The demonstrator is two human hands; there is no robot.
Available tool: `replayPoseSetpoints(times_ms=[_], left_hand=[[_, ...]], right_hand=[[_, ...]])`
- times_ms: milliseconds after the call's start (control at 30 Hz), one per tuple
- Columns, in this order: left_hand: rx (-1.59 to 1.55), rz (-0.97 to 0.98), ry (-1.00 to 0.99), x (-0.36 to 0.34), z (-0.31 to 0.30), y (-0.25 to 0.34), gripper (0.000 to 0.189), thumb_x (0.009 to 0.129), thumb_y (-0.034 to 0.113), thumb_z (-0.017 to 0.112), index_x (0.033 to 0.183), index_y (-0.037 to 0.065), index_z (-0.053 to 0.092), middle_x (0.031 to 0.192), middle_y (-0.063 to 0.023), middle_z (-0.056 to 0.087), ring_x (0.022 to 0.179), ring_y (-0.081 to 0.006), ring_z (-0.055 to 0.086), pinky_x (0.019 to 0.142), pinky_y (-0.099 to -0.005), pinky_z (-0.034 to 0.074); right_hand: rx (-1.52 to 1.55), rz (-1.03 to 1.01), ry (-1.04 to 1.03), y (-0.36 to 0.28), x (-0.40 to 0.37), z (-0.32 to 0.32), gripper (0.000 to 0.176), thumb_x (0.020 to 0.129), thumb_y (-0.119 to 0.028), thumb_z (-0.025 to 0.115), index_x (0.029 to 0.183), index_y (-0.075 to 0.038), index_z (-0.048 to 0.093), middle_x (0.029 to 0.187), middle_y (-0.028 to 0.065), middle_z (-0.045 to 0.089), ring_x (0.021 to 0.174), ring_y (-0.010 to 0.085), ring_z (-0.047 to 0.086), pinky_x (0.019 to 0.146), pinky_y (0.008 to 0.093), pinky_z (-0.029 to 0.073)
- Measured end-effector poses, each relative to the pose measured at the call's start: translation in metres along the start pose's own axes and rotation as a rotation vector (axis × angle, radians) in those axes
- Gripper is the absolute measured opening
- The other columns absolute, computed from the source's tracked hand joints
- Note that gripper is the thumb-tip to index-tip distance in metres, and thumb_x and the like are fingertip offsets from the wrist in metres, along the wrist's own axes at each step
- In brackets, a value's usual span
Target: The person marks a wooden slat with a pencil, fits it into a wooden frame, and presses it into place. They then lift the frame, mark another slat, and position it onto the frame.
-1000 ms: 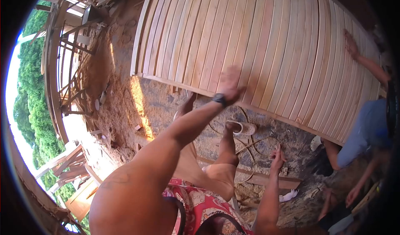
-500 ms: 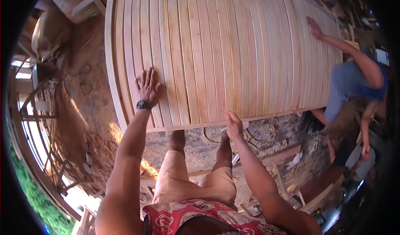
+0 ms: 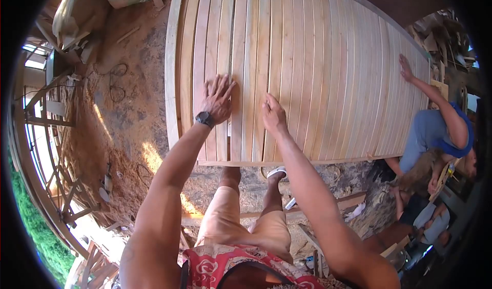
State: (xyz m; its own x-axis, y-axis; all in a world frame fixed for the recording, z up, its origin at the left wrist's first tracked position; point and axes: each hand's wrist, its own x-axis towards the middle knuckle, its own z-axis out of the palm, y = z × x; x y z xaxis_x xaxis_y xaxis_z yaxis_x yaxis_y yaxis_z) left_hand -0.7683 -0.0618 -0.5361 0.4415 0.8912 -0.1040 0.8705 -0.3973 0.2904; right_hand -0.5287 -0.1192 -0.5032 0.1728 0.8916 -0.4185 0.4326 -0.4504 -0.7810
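A large panel of narrow pale wooden slats lies before me, the slats running away from my body. My left hand, with a black watch on its wrist, rests palm down on the slats towards the left side, its fingers stretched out. Just below it a dark gap shows between two slats. To its right, my right hand is closed over the slats, thumb and fingertips pinched together near a seam. Whatever those fingers hold, if anything, is hidden.
A co-worker in blue crouches at the panel's right end, one hand on the slats. Another person is lower right. A loose cable and sawdust lie on the floor at left. Wood pieces are piled at upper right.
My right hand has moved from the panel's near edge up onto the slats, closer to my left hand. The camera view has shifted, so the panel appears farther right. The co-worker's hand stays on the panel.
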Motion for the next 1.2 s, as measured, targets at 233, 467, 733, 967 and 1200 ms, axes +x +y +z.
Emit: replayPoseSetpoints(times_ms=[233, 467, 733, 967, 1200], left_hand=[[-0.048, 0.059, 0.001, 0.018, 0.006, -0.003, 0.084, 0.087, 0.022, 0.060, 0.163, 0.009, 0.027, 0.172, -0.0080, 0.023, 0.160, -0.0329, 0.017, 0.125, -0.0646, 0.006], [-0.200, 0.033, 0.087, 0.010, 0.015, -0.010, 0.072, 0.093, 0.020, 0.057, 0.161, 0.012, 0.035, 0.169, -0.0101, 0.032, 0.158, -0.0318, 0.026, 0.125, -0.0645, 0.007], [-0.082, 0.077, 0.008, 0.011, -0.005, 0.000, 0.088, 0.086, 0.055, 0.072, 0.161, 0.024, 0.038, 0.171, -0.0128, 0.025, 0.159, -0.0365, 0.018, 0.125, -0.0675, 0.004], [-0.064, 0.085, 0.016, 0.013, -0.001, -0.003, 0.089, 0.082, 0.053, 0.076, 0.159, 0.027, 0.040, 0.171, -0.0088, 0.028, 0.159, -0.0346, 0.019, 0.126, -0.0650, 0.005], [-0.067, 0.145, -0.087, 0.018, 0.008, 0.017, 0.094, 0.089, 0.044, 0.071, 0.164, 0.009, 0.025, 0.171, -0.0190, 0.020, 0.159, -0.0397, 0.014, 0.126, -0.0615, 0.004]], right_hand=[[-0.232, 0.007, 0.199, -0.058, 0.063, 0.036, 0.050, 0.100, -0.016, 0.057, 0.146, 0.001, 0.048, 0.146, 0.0289, 0.052, 0.139, 0.0429, 0.047, 0.118, 0.0481, 0.037], [0.123, 0.326, 0.221, -0.060, 0.085, 0.041, 0.049, 0.101, -0.023, 0.057, 0.140, 0.007, 0.053, 0.141, 0.0318, 0.057, 0.134, 0.0424, 0.055, 0.114, 0.0447, 0.044], [0.036, 0.064, 0.169, -0.041, 0.077, 0.041, 0.041, 0.096, -0.028, 0.063, 0.128, -0.003, 0.063, 0.123, 0.0236, 0.067, 0.115, 0.0420, 0.063, 0.104, 0.0490, 0.049], [-0.327, 0.237, 0.319, -0.029, 0.085, -0.037, 0.061, 0.094, -0.019, 0.059, 0.150, 0.000, 0.042, 0.152, 0.0283, 0.045, 0.145, 0.0444, 0.039, 0.114, 0.0538, 0.040], [-0.432, 0.335, 0.416, -0.012, 0.100, -0.023, 0.081, 0.094, -0.027, 0.058, 0.161, 0.002, 0.022, 0.169, 0.0303, 0.015, 0.157, 0.0493, 0.013, 0.122, 0.0701, 0.013]])
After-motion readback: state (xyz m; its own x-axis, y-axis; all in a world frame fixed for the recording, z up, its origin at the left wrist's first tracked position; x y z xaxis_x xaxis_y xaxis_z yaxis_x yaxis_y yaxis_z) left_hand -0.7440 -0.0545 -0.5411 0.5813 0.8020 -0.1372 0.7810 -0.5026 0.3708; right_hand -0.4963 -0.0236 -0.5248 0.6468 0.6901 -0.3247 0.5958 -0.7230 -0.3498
